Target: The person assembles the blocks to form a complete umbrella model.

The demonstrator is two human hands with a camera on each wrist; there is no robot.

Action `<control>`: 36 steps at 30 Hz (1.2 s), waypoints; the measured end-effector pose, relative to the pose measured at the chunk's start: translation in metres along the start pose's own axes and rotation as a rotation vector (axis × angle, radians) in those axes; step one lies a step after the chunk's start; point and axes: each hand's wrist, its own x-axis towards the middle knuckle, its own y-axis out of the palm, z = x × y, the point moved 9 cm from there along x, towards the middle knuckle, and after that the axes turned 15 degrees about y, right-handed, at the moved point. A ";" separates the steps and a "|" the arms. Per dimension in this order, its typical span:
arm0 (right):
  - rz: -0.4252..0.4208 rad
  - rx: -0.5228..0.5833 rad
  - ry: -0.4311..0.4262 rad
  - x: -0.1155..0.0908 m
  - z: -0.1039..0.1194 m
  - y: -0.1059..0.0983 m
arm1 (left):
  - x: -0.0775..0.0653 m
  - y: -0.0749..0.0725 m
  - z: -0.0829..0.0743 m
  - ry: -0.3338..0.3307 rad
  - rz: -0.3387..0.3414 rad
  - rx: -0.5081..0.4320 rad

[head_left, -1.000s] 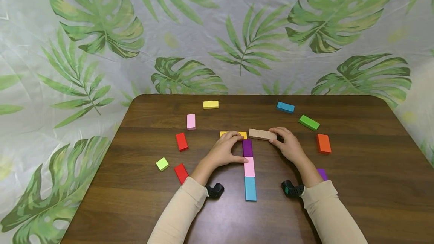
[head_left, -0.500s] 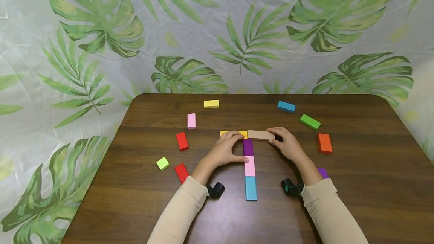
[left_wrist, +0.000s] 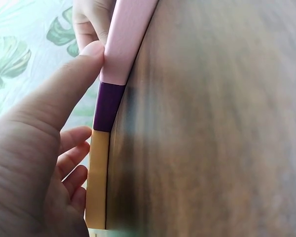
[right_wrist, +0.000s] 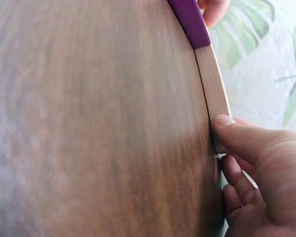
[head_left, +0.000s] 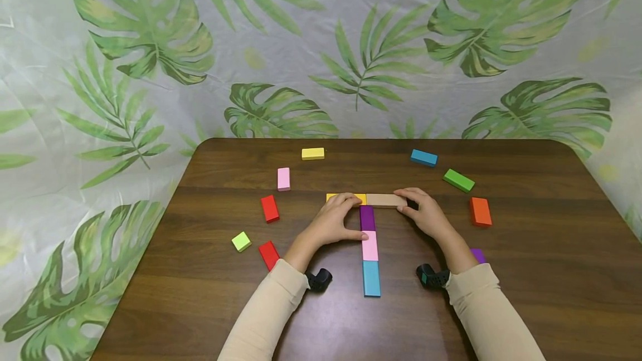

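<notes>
1. The tan block (head_left: 383,200) lies mid-table, parallel to the far edge of the table (head_left: 200,305), its inner end touching the amber block (left_wrist: 96,180); together they make a crossbar.
2. The purple block (head_left: 368,218), pink block (head_left: 370,249) and light blue block (head_left: 371,279) run end to end from that join toward the near side, forming a stem.
3. The right hand (head_left: 423,213) pinches the tan block's outer end, thumb on the near side and fingers behind, probably so the inner end can sit flush.
4. The left hand (head_left: 331,223) spreads, grasping nothing: fingers touch the amber block, thumb the pink one, apparently to steady both.
5. Both forearms reach in from the near side, angled inward, hands low over the table.
</notes>
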 end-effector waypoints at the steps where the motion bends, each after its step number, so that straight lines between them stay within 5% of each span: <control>1: -0.002 0.001 -0.003 0.000 0.000 0.000 | 0.000 0.000 0.000 0.000 0.002 0.000; 25: -0.025 0.038 -0.071 -0.004 0.003 -0.003 | 0.004 0.005 -0.001 -0.033 0.089 0.086; 36: 0.033 0.014 0.019 0.000 -0.002 0.001 | 0.005 0.005 -0.002 -0.040 0.108 0.077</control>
